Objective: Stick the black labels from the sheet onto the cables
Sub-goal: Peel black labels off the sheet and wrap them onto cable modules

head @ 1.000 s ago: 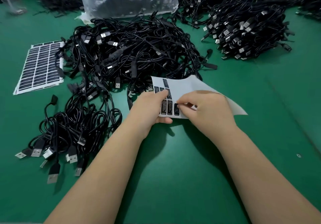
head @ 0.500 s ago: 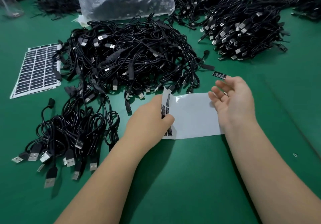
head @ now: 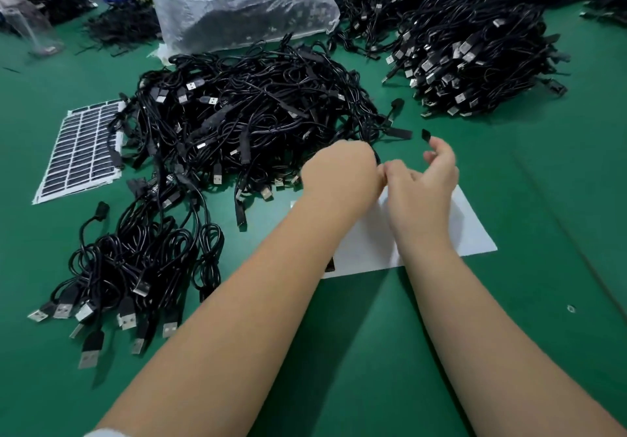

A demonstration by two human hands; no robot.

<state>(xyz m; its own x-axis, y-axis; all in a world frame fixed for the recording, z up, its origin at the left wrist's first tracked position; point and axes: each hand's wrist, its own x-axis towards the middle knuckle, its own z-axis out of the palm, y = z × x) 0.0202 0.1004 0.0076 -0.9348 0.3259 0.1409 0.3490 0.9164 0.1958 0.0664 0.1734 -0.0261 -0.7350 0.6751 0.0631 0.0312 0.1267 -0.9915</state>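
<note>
Your right hand point(head: 422, 189) was half open, with one small black label point(head: 425, 135) stuck to a raised fingertip, clear of everything else. Your left hand point(head: 341, 173) was curled at the near edge of the big cable heap point(head: 244, 124); whether it had already pinched a cable there, the view did not let me tell.

The risk I saw was the label itself. It was a thin, glossy strip hanging by one end, adhesive exposed, so it could have folded onto itself or caught a stray loop of the tangled heap before reaching the cable you meant. Pulling one thin, springy cable out of that knot could also have dragged its neighbours along.

The nearly spent white backing sheet point(head: 471, 229), smooth and flat, lay on the green mat point(head: 373, 352) under your wrists, with only a dark sliver showing at its near-left edge. A full sheet of labels point(head: 81, 151) lay far left, its corner touching the heap.
</note>
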